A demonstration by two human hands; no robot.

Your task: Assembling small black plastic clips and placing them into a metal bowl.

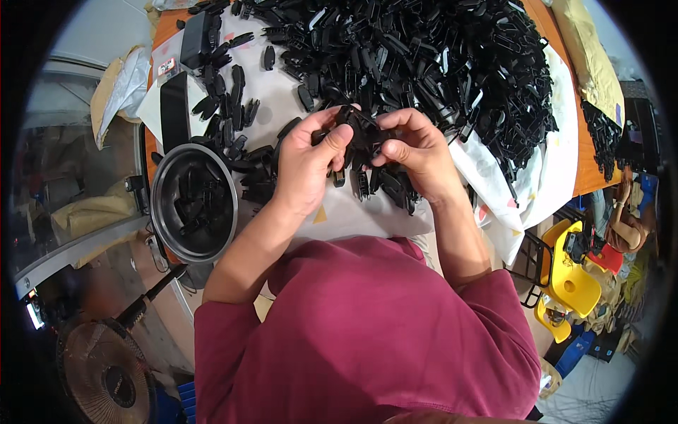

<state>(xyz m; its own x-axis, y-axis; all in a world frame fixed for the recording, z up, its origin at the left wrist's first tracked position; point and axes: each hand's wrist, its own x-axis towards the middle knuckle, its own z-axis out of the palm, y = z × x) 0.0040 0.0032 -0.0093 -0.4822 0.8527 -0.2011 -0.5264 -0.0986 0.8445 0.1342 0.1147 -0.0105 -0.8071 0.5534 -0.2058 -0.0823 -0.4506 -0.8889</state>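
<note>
Over the near part of the table, my left hand [305,157] is closed round a small black plastic part [359,127], with the thumb pressed along its side. My right hand [424,157] pinches at the part's right side between thumb and fingertips. Whether that hand grips the same part or a second black piece cannot be made out. Just below the fingers, several loose black plastic parts [364,184] lie on the pale table cover [353,218]. A large heap of similar black parts [417,63] rises beyond my hands.
To the left stands a metal bowl [230,212] with black parts inside. A dark box [200,41] sits at the far left of the table. Below left is a fan [106,378]. Yellow chairs [571,275] and a seated person [627,230] are at the right.
</note>
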